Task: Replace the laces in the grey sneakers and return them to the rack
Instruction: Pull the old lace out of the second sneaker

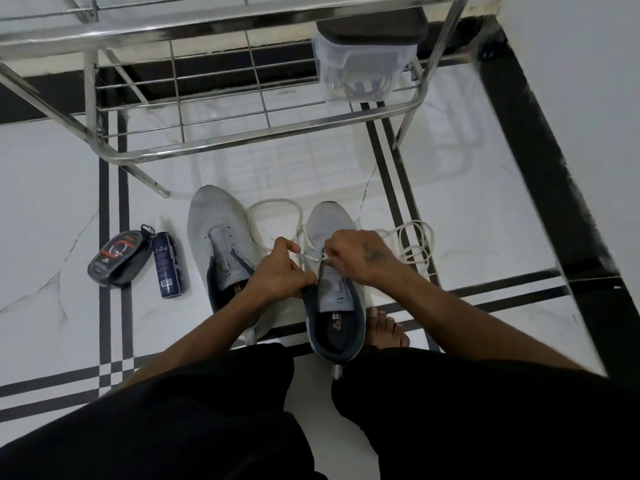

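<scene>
We squat with both knees bent, legs in dark cloth at the bottom of the view, and both bare forearms reach forward and converge ahead of the knees. Our left hand sits knuckles-up, fingers curled inward, thumb and forefinger closed in a pinch grip on a white lace at the edge of the right-hand grey sneaker. Our right hand is turned back-up, wrist slightly flexed, fingertips bunched and pinching the same lace at the eyelets. The two hands are near each other but apart. Our bare right foot rests flat on the floor, toes forward.
</scene>
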The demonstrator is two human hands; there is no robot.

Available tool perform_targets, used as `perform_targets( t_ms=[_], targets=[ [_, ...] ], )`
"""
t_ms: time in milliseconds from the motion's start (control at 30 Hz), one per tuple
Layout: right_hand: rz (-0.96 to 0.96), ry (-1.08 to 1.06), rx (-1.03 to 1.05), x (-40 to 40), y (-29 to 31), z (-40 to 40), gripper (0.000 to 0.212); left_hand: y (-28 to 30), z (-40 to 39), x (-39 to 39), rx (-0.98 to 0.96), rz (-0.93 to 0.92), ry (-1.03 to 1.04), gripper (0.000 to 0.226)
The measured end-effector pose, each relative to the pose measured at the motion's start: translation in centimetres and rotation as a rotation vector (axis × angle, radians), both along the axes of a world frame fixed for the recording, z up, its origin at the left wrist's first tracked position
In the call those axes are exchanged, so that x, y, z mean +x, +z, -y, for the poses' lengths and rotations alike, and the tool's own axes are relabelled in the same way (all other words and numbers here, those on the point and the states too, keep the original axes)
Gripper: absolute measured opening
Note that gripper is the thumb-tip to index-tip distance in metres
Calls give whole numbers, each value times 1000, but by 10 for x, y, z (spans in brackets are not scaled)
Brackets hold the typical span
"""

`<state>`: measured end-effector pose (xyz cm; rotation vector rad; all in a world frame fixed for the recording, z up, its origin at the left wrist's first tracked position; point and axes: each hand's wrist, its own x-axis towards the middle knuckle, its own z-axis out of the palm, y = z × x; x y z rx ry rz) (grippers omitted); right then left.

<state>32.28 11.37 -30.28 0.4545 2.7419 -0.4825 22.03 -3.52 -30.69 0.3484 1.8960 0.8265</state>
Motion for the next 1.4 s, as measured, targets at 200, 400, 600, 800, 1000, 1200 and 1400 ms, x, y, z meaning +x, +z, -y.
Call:
perform_targets(
  t_ms=[200, 400, 600, 800, 1000, 1200, 1400],
  targets=[
    [64, -604, 167, 26, 9, -55, 20, 0, -3, -2, -11, 13, -15, 54],
    [-35, -149, -32, 8, 1, 3, 28, 3, -3, -2, -12, 12, -39, 53],
    [5, 67, 61, 3, -4, 0, 17, 6, -3, 1, -35, -22, -55, 51],
    [-47, -600, 153, 33, 18, -54, 16, 9, -4, -1, -53, -35, -69, 51],
    [-28, -567, -117, 37, 23, -30, 55, 12, -5, 7, 66, -180, -177, 38],
    [127, -510, -428, 35, 12, 3, 45, -4, -46, 10, 82, -774, -580, 22],
    [92, -619, -434, 39, 2, 1, 18, -18, -53, 7, 24, -845, -636, 15]
  ],
)
